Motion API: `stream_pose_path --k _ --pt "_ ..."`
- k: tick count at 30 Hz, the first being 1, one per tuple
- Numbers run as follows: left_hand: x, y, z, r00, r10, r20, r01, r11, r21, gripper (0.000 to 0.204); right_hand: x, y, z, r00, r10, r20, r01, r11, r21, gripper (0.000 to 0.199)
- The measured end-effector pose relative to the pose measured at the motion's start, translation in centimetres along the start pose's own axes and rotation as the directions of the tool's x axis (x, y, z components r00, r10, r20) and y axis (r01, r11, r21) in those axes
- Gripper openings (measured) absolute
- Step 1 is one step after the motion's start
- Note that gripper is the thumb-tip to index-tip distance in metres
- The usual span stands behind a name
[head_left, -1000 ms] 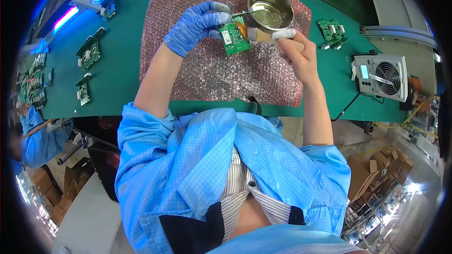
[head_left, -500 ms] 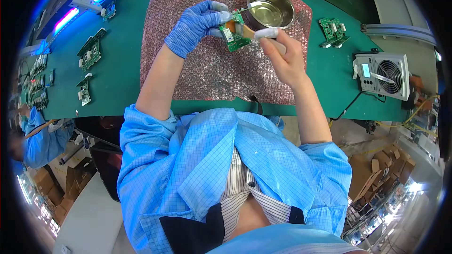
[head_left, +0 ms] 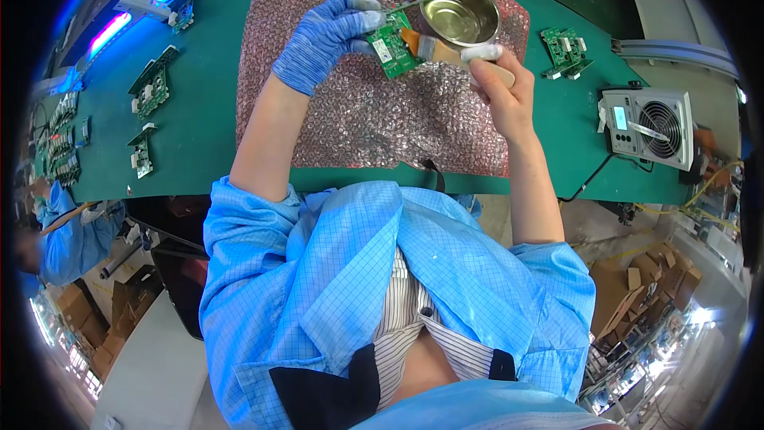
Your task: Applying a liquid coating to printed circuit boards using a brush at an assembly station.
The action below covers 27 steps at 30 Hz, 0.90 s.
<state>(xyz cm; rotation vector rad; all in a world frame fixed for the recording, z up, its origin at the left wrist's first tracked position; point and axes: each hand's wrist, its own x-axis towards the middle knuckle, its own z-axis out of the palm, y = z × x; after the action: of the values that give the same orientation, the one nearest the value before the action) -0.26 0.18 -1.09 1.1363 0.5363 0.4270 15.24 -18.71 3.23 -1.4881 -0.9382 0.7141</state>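
Note:
My left hand (head_left: 322, 41), in a blue striped glove with pale fingertips, pinches a green circuit board (head_left: 395, 48) by its left edge. The board is tilted above the bubble wrap. My right hand (head_left: 505, 87), bare apart from white finger covers, grips a flat wooden-handled brush (head_left: 438, 49). The tan bristles meet the board's right side; whether they press on it I cannot tell. Just behind the brush a round metal bowl (head_left: 459, 12) stands on the wrap, with what looks like clear liquid at its bottom.
Reddish bubble wrap (head_left: 358, 127) covers the middle of the green table (head_left: 191, 143). Several circuit boards stand at the left (head_left: 151, 84) and right (head_left: 565, 53). A white fan unit (head_left: 646, 129) sits at the right edge, its cable running down. A purple-lit lamp (head_left: 111, 32) is far left.
My right hand has drawn the brush to the right, so its bristles have moved from the board's middle toward its right side. The board has shifted slightly and shows more of its face.

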Motion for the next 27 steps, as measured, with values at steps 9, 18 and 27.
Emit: stream_pose_path --k 9,18,27 --pt "-0.2 0.0 -0.4 0.994 0.082 -0.07 -0.097 0.963 -0.252 0.023 -1.3 1.0 1.5 0.992 0.007 -0.124 -0.001 0.999 0.049 0.017" --pt "-0.7 0.2 0.4 0.981 0.099 -0.167 -0.132 0.97 -0.202 0.023 0.0 0.3 2.1 0.961 0.02 -0.276 0.031 0.983 0.179 0.015" --pt "-0.2 -0.3 -0.3 0.979 0.138 -0.151 -0.175 0.945 -0.276 0.02 -0.3 0.1 2.4 0.982 0.048 -0.183 -0.032 0.996 0.088 0.013"
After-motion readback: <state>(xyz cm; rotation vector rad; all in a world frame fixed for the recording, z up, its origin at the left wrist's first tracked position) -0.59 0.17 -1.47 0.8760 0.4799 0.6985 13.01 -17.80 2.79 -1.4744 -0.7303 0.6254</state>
